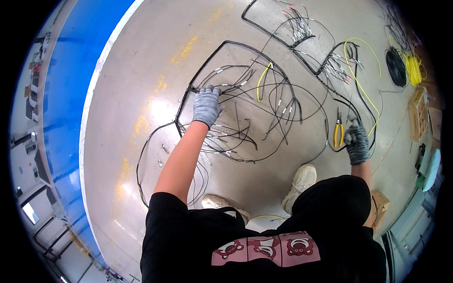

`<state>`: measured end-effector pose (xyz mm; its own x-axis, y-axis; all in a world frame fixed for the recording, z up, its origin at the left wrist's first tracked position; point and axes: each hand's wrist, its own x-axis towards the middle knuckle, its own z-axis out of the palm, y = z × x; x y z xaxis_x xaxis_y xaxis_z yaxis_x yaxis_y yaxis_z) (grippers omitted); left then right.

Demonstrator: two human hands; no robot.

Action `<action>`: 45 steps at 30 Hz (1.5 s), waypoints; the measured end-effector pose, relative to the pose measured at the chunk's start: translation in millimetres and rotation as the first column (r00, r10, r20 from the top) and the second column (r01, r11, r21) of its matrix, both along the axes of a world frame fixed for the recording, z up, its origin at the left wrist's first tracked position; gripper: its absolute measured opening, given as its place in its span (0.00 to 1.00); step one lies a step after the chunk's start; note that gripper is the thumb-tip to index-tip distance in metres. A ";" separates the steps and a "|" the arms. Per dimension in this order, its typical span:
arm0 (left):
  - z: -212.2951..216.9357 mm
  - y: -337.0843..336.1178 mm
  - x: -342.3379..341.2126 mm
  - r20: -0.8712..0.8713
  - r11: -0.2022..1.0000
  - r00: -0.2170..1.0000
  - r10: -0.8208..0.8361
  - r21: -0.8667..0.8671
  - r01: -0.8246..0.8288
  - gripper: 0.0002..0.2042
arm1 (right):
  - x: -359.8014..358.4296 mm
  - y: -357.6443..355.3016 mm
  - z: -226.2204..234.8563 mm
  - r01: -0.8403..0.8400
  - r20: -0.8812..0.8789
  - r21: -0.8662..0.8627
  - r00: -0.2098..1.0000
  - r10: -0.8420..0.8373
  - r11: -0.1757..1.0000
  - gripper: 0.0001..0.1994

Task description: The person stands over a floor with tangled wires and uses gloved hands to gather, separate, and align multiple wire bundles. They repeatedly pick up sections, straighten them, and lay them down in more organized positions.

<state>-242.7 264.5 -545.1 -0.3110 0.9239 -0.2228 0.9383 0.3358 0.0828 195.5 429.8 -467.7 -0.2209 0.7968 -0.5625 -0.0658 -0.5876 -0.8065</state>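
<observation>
My left hand point(206, 106), in a grey knit glove, is closed over several thin black wires point(229, 90) that branch from a taped black wire harness point(207, 61) on the floor. White labels sit along these wires. My right hand point(357, 144), gloved the same way, is low at the right with its fingers curled in. Whatever it grips is too small or hidden to make out. Just left of it lie pliers with yellow handles point(339, 131). A black cable point(361, 113) passes close by the right fingers.
A second black harness point(302, 56) with labelled ends spreads over the floor at the upper right. Black point(395, 66) and yellow point(414, 70) wire coils lie at the far right, near a wooden crate point(417, 114). A blue surface point(71, 118) borders the left. My shoes point(302, 184) stand near the wires.
</observation>
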 end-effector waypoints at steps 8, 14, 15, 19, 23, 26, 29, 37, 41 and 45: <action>-20.8 10.9 11.0 -0.082 0.994 0.992 -0.092 0.058 0.097 0.11 | 26.7 -34.6 -58.2 0.115 -0.086 -0.385 0.983 -0.160 0.916 0.15; -15.2 7.0 -1.8 0.032 0.992 0.999 0.039 0.119 -0.042 0.07 | 72.7 -16.9 -68.7 0.339 0.229 -0.102 0.923 -0.310 0.935 0.12; -14.7 6.2 -1.8 0.070 0.989 0.997 0.039 0.139 -0.049 0.07 | 82.1 -17.1 -68.1 0.352 0.296 -0.022 0.896 -0.331 0.936 0.11; -18.1 5.1 -2.3 0.129 0.992 0.991 0.039 0.118 -0.054 0.10 | 91.5 -23.7 -70.9 0.190 0.573 -0.073 0.812 -0.115 0.979 0.11; -25.4 -1.1 -2.5 0.100 0.993 0.994 0.038 0.105 -0.048 0.12 | 83.4 -43.2 -93.8 0.007 0.617 -0.142 0.782 0.083 0.990 0.08; -22.2 1.5 -2.5 0.091 0.994 0.995 0.034 0.097 -0.043 0.13 | 73.6 -46.5 -119.0 -0.087 0.629 -0.076 0.769 0.115 0.993 0.07; -14.3 6.3 2.4 0.057 0.993 0.998 0.032 0.111 -0.038 0.13 | 63.9 -47.1 -137.0 -0.221 0.678 -0.074 0.704 0.211 0.973 0.06; 0.0 12.8 8.3 -0.057 1.000 0.998 0.009 0.025 -0.008 0.14 | 13.3 -45.8 -125.4 -0.496 0.924 -0.158 0.231 0.305 0.854 0.16; -6.5 8.2 8.8 -0.116 0.996 0.993 0.014 0.087 -0.004 0.16 | 24.8 -43.0 -150.1 -0.539 0.925 -0.133 0.234 0.300 0.832 0.15; -7.4 4.9 4.1 -0.004 0.994 0.997 0.078 0.080 -0.077 0.14 | 41.7 -26.6 -150.7 -0.410 0.884 0.204 0.467 0.013 0.889 0.10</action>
<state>-238.5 269.4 -552.5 -0.3837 0.9116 -0.1474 0.9103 0.4003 0.1058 237.2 403.2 -618.5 0.0106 0.9629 -0.2696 0.8419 -0.1540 -0.5172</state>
